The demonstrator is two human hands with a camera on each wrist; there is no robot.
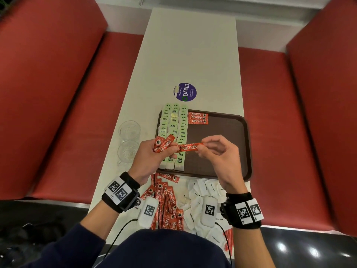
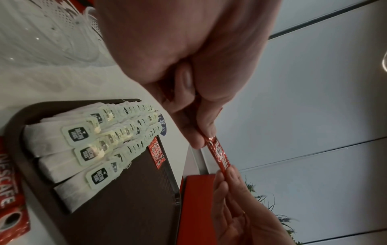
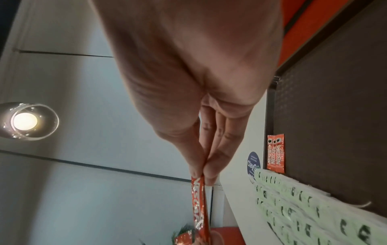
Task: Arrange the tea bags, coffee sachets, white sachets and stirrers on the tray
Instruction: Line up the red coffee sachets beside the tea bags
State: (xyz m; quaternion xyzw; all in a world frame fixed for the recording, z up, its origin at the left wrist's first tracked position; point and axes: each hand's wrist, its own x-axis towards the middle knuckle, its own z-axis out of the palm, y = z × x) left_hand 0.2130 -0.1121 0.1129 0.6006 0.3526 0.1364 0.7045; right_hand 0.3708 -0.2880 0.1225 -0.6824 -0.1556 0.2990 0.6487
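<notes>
A brown tray [image 1: 222, 147] lies on the white table. Green-tagged tea bags [image 1: 174, 128] fill three rows along its left side. A few red coffee sachets [image 1: 198, 118] lie side by side at its far edge. My left hand [image 1: 154, 153] grips a bunch of red coffee sachets [image 1: 163, 145] above the tea bags. My right hand [image 1: 216, 151] pinches the right end of one red sachet [image 1: 190, 147], whose left end is at the left hand's fingertips [image 2: 199, 142]. In the right wrist view, thumb and finger pinch that sachet [image 3: 198, 203].
Loose red coffee sachets [image 1: 168, 202] and white sachets [image 1: 202, 192] are heaped on the table near me. Two glass cups [image 1: 128, 140] stand left of the tray. A round purple sticker [image 1: 186, 92] is beyond it. Red bench seats [image 1: 58, 113] flank the table.
</notes>
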